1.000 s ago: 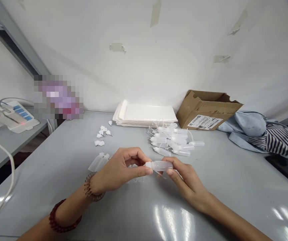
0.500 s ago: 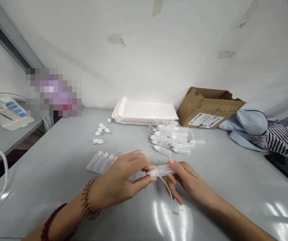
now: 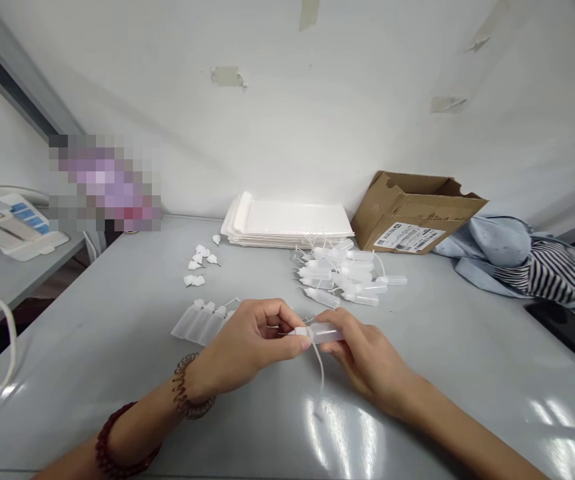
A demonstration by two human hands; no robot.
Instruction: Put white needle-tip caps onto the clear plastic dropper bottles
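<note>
A small translucent plastic bottle (image 3: 323, 333) lies sideways between both hands above the grey table (image 3: 117, 320). My right hand (image 3: 367, 357) wraps the bottle's body. My left hand (image 3: 247, 343) pinches its white nozzle tip (image 3: 300, 331) between thumb and forefinger. A thin white strap (image 3: 319, 363) hangs down from the bottle's neck. A row of bottles with nozzle tips (image 3: 202, 321) lies just left of my left hand.
A heap of similar bottles (image 3: 345, 275) lies beyond my hands, loose white caps (image 3: 200, 263) to the left. A stack of white bags (image 3: 287, 223) and an open cardboard box (image 3: 412, 213) stand by the wall. Clothes (image 3: 522, 260) lie at right.
Both hands stayed on the bottle and drew closer together. The hanging strap, absent a second ago, dropped free and now hangs shorter. The camera tilted slightly.
</note>
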